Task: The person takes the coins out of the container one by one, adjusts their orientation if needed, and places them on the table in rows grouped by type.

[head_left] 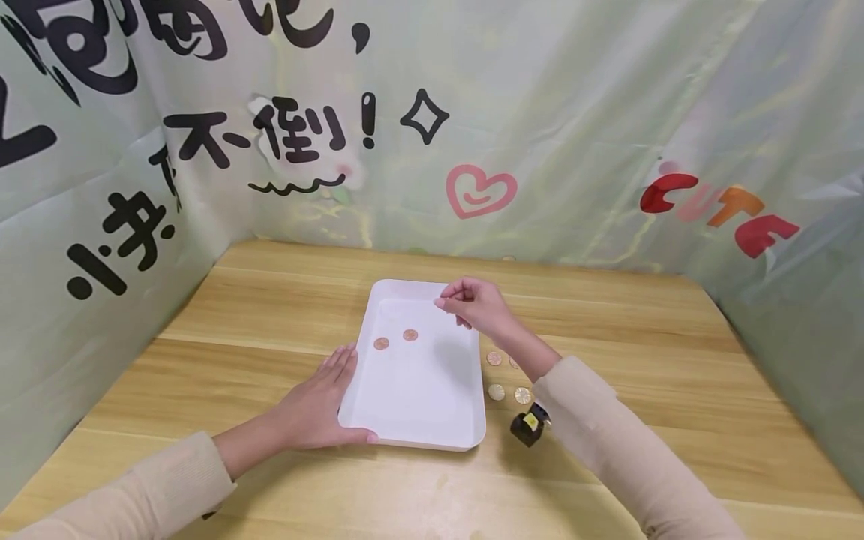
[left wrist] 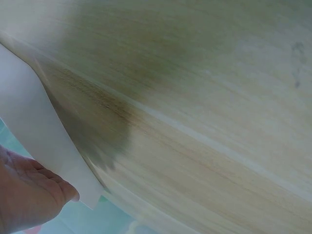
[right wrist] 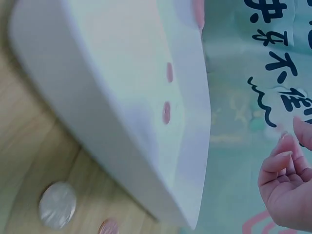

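A shallow white tray (head_left: 418,405) lies on the wooden table with two copper-coloured coins inside, one coin (head_left: 410,335) a little right of the other coin (head_left: 381,343). My left hand (head_left: 317,405) rests against the tray's near left corner, fingers straight along the side and thumb along the front edge. Over the tray's far right part is my right hand (head_left: 475,306), thumb and forefinger brought together and the other fingers curled. In the right wrist view no coin shows at those fingertips (right wrist: 286,141); I cannot tell whether something is pinched there.
Right of the tray lie several coins, among them a copper-coloured coin (head_left: 494,358) and a silvery coin (head_left: 496,392), partly beside my right sleeve (head_left: 594,420). A small black device (head_left: 529,425) shows by that sleeve. Printed cloth (head_left: 560,135) walls the table's back and sides.
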